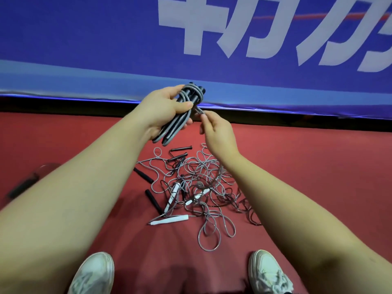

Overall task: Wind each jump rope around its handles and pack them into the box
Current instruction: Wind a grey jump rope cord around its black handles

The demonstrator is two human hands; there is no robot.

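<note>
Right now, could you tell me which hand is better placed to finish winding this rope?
Probably the right hand: its fingers pinch the grey rope's loose end, while the left hand grips the wound handles.

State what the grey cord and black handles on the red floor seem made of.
Thin grey jump-rope cord: probably smooth plastic or vinyl; it lies in springy loops with a faint sheen. Short black cylindrical handles: likely matte foam or rubber; dull, no glare.

Sports hall — red court flooring (307, 166), blue padded barrier (84, 49) with large white lettering (265, 28)
</note>
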